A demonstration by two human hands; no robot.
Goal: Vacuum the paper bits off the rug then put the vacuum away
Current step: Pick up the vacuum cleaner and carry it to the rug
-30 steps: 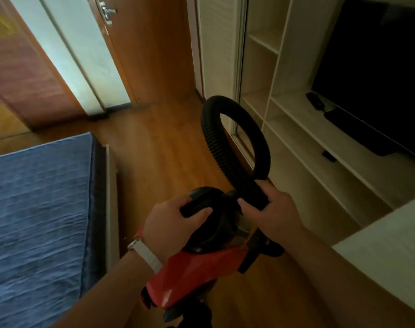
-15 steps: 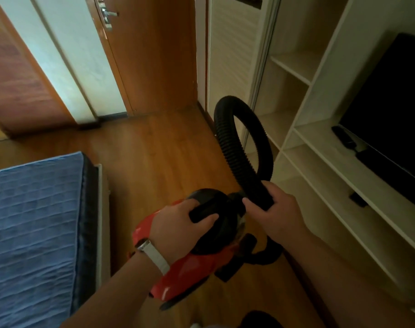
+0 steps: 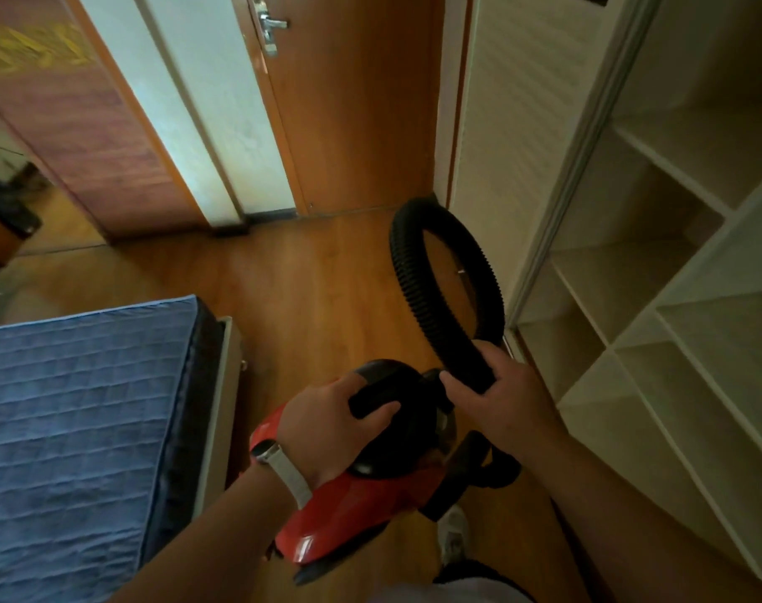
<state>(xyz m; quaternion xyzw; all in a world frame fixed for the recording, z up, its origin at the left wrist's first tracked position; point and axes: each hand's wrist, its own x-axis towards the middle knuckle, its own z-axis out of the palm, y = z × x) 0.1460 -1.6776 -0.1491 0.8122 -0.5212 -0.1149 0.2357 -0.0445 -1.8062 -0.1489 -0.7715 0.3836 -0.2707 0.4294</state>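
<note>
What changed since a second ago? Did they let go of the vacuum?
No. The person carried the red vacuum forward, toward the door; the TV left the view at right. The left hand still grips the handle, the right hand still holds the hose loop.

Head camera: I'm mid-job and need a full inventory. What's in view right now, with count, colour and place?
vacuum: one, red body with black top, carried above the floor, lower centre
hose: one, black, ribbed, looping up from the vacuum, centre right
bed: one, blue quilted top, left
floor: orange-brown wood, centre
door: one, brown wood, top centre
door handle: one, metal, on the door's left edge
shelf unit: one, cream, right
shoe: one showing, pale, bottom centre
watch: one, pale strap, left wrist
left hand: grips the vacuum's top
right hand: holds the hose
</note>
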